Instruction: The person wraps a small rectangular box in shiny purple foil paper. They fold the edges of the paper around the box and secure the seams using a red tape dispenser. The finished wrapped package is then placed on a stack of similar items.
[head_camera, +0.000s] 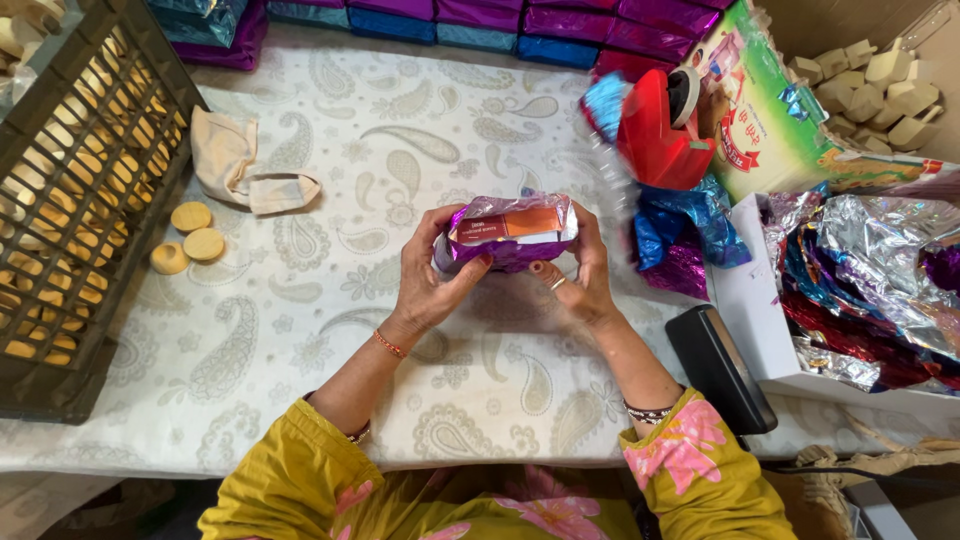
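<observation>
Hands at centre of table, both on one purple foil packet (507, 232) with an orange-red label strip on top. Left hand (428, 277) cupped around packet's left end, thumb pressing up on its lower edge, fingers wrapped behind. Right hand (583, 268) closed on right end, thumb under lower edge, ring on one finger. Packet held just above table (300, 330), not touching it, label side facing camera. Orange bangle on left wrist, beaded band on right wrist, yellow sleeves with pink flowers below.

Table covered with white paisley cloth. Dark plastic crate (75, 210) at left edge, round pale biscuits inside, visible through slots. Three loose round biscuits (188, 238) on cloth just beside crate. Beige cloth mask (240, 165) near crate, well apart from hands. Red tape dispenser (663, 125) up right of packet, near right hand but apart, blurred. Crumpled blue and purple foil (682, 232) just below dispenser. White box (760, 320) at right holding loose foil sheets (880, 270), silver, red, blue, purple. Black flat device (720, 368) on table edge beside white box, near right forearm. Row of wrapped purple and blue packets (470, 22) along far edge of table. Green printed bag (780, 110) behind dispenser. Cardboard box with pale wedge-shaped pieces (880, 85) at top right corner.
</observation>
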